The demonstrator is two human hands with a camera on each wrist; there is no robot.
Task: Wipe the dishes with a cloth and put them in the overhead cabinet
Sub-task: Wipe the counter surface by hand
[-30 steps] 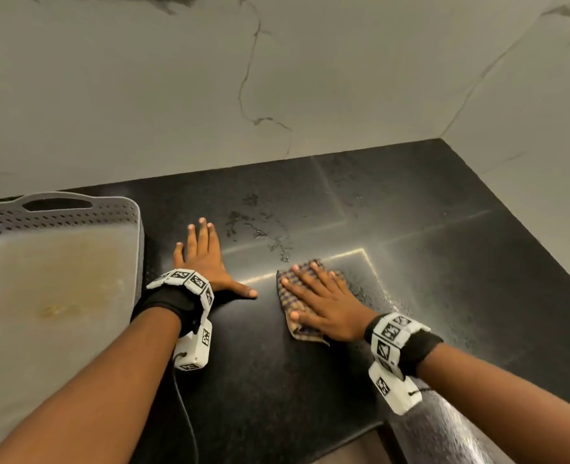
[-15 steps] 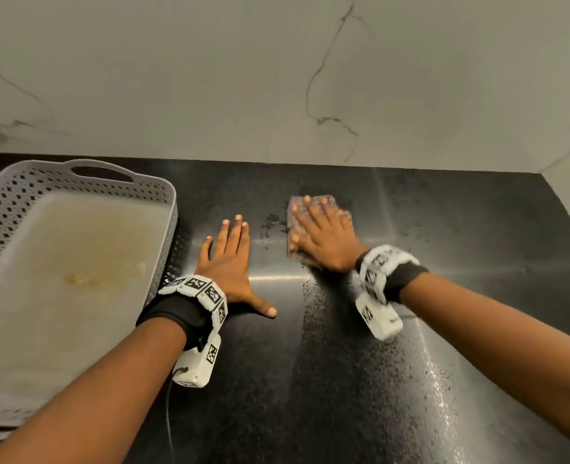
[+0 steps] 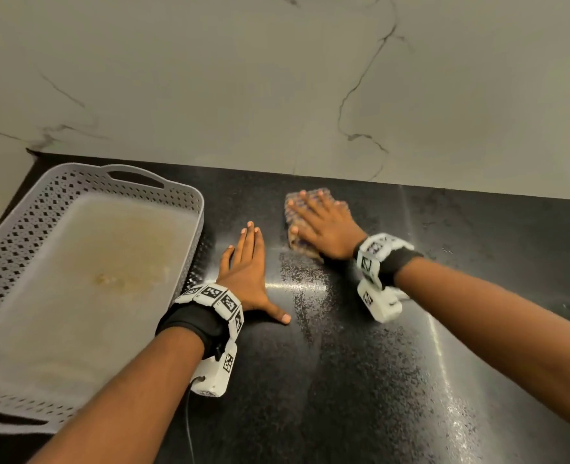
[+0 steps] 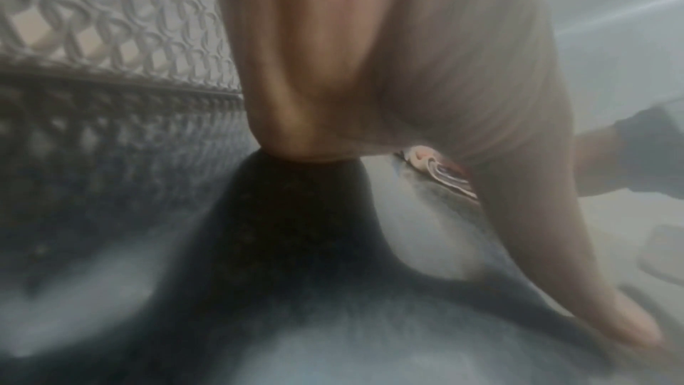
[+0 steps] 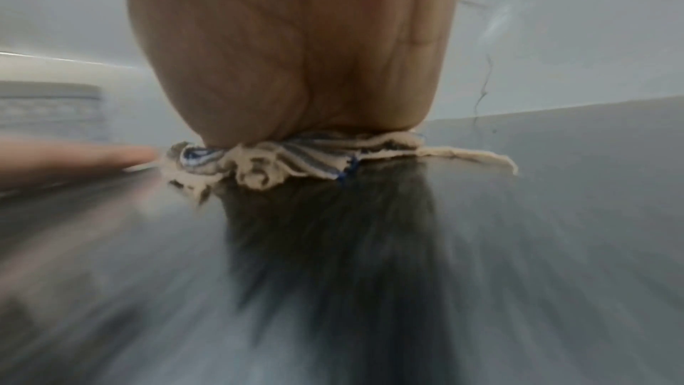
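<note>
Head view, frame centre: the right hand (image 3: 327,229) presses flat on a checked cloth (image 3: 292,212), the left hand (image 3: 247,272) lies flat-fingered on the black counter (image 3: 360,380); only the right wrist view shows the cloth's bunched edge.

From the head camera we looked steeply down on the speckled black stone counter (image 3: 360,380) toward the veined pale wall (image 3: 243,78). Both wrist cameras sat almost on the counter, facing forward under each palm. All three shared the checked cloth (image 3: 297,214) (image 4: 449,176) (image 5: 296,163) and the perforated grey plastic tray (image 3: 190,199) (image 4: 111,25) (image 5: 48,110).
</note>
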